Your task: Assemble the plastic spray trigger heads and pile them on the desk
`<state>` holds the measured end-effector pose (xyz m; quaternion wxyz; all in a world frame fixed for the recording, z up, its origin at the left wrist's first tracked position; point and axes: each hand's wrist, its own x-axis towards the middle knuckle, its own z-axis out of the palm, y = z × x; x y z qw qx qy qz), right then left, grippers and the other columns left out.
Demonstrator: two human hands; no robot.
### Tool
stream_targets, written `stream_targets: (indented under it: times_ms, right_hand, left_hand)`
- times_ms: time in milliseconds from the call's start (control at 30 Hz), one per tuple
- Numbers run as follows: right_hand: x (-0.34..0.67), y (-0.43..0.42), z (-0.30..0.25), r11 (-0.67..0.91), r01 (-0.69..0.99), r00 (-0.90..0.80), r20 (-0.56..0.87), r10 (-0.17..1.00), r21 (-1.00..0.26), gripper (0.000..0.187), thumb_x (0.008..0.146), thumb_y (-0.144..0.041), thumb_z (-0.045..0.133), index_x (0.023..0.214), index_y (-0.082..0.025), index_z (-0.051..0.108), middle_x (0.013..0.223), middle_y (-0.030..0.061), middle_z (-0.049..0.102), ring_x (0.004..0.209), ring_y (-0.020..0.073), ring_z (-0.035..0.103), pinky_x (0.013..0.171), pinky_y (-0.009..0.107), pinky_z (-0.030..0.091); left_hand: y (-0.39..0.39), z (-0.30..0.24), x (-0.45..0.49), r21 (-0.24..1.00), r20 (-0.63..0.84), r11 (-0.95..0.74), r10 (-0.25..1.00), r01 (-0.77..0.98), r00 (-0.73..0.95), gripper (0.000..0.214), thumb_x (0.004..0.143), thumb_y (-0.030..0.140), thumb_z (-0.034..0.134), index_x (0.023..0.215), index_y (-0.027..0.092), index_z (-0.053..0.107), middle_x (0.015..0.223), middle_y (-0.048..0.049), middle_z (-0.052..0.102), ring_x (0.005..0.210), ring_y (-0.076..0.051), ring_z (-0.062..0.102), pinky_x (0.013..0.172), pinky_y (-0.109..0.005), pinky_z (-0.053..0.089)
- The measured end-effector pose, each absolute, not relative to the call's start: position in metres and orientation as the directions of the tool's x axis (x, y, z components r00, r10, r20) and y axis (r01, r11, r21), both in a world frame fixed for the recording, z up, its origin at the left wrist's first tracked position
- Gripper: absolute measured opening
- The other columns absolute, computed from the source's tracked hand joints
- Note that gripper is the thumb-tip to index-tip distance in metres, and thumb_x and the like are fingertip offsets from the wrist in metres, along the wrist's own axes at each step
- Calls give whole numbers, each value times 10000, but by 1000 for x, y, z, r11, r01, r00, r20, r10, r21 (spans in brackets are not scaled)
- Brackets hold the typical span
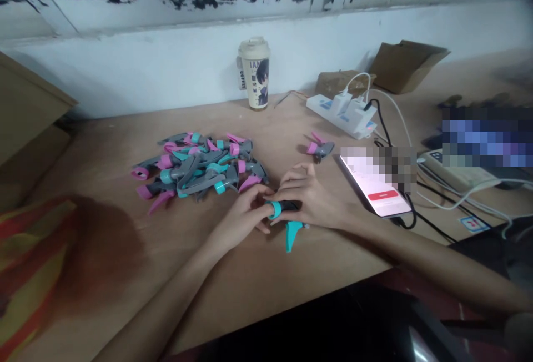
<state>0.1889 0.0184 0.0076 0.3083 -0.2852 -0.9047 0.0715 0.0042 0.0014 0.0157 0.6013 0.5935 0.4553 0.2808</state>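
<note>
Both of my hands are closed around one spray trigger head (293, 234), which has a teal collar, a dark grey body and a teal lever pointing down toward the table's front. My left hand (245, 212) grips it at the collar end. Around the grey body wraps my right hand (306, 198), hiding part of it. Just beyond my left hand lies a pile of spray trigger heads (204, 167) in grey with pink or teal parts. A single pink and grey spray trigger head (320, 148) rests apart, beyond my right hand.
A lit phone (375, 184) lies right of my hands, with cables running past it. Behind it is a white power strip (341, 115) with plugs. A coffee cup (255, 76) stands by the wall. Cardboard (29, 112) and a red-yellow bag (33, 262) occupy the left.
</note>
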Motion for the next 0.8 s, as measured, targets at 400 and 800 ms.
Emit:
stream_targets:
  times_ms: [400,800]
  right_hand:
    - [185,16,-9,764,585,-515,603,609,-272,187,799,-223,600,975,-249,655,858,-22,683,873,158,554,993,404,180]
    - [183,9,-8,744,629,-463,660,592,-226,236,820,-253,583,1046,-255,652,794,-15,674,842,160,550,979,399,191]
  left_hand:
    - [0,1,9,939,5,-58,988,340,155,256,709,291,614,929,182,542,833,-11,590,750,-152,591,519,-232,514]
    - [-13,13,11,580,334,-313,934,752,131,128,758,208,564,632,187,579,673,19,590,612,-116,522,577,-241,383]
